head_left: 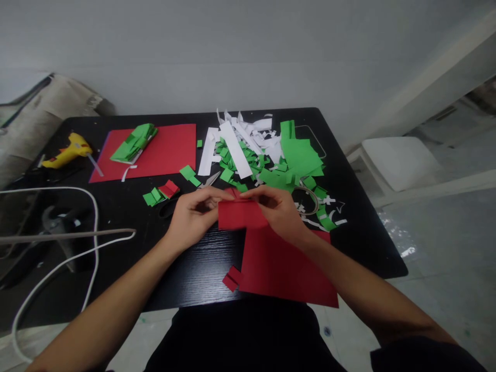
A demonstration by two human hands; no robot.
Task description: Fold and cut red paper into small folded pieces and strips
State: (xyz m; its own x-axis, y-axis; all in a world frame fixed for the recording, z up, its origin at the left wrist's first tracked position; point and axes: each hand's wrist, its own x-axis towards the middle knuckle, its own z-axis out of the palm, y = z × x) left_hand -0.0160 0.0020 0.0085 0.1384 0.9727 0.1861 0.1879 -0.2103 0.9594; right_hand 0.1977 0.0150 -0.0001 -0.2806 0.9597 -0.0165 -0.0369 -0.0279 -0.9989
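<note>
A folded red paper piece is held above the black table by both hands. My left hand pinches its left end, fingers curled closed. My right hand grips its right end from above, thumb and fingers pressed together. Under my right wrist lies a larger red sheet. Two small red scraps sit by that sheet's left corner. Scissors lie just beyond my hands, partly hidden by them.
A heap of white strips and green scraps covers the far middle. Another red sheet carries stacked green pieces. A yellow glue gun lies far left. A white cable loops at the left edge.
</note>
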